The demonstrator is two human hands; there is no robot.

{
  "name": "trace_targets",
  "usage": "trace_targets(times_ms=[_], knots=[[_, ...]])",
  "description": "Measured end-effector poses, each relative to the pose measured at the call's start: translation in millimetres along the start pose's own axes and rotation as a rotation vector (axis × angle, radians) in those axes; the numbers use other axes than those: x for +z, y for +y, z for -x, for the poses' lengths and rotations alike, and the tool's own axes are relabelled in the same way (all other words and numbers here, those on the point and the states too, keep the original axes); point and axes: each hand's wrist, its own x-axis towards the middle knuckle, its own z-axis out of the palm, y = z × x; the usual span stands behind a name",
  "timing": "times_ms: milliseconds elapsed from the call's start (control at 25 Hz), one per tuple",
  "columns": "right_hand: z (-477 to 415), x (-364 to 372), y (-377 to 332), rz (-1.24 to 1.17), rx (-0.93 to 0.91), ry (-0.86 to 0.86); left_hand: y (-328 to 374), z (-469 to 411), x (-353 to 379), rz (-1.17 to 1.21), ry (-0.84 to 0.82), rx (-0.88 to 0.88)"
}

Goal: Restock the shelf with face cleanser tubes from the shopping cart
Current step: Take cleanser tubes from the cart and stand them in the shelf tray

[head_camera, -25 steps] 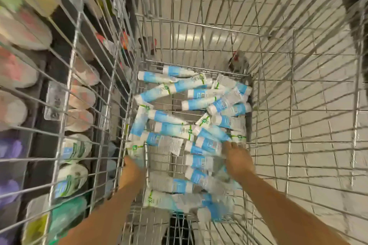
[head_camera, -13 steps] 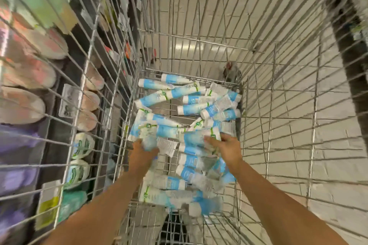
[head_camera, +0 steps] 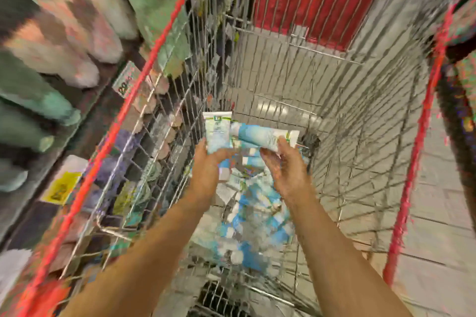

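Blurred view down into a wire shopping cart. At far left, a shelf of bottles stands just beside the cart. Inside, the left hand is closed around an upright face cleanser tube; to its right, the right hand clasps a second tube lying crosswise. More tubes lie heaped below. This looks like the pick-up step; next, both must lift clear of the rim toward the shelf.

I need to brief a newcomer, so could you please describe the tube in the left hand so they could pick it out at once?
Look inside the red-rimmed wire cart, above the heap of blue-and-white tubes on its floor. The left hand holds one tube upright, flat crimped end up; the right hand's tube lies slanted.
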Motion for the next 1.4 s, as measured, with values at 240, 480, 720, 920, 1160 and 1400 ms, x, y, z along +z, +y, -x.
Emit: trace_targets(times_ms=[240, 480, 720, 920, 1160, 1400], knots=[[96, 50, -16, -0.191, 0.017, -0.158, 66, 135, -27, 0.08, 0.095, 0.23], [197, 61, 27, 0.099, 0.277, -0.34, 65, 246, -84, 0.118, 0.197, 0.276], [308, 68, 95, 0.396, 0.512, -0.606, 35, 355, -163, 0.131, 0.565, 0.344], [401, 76, 160, 0.524, 0.547, -0.914, 6, 446, -219, 0.214, 0.824, 0.423], [518, 60, 221, 0.64, 0.446, -1.157, -19, 557, -281, 0.25, 1.004, 0.553], [627, 38, 266, 0.647, 0.432, -1.288, -40, 666, -336, 0.252, 1.05, 0.62]])
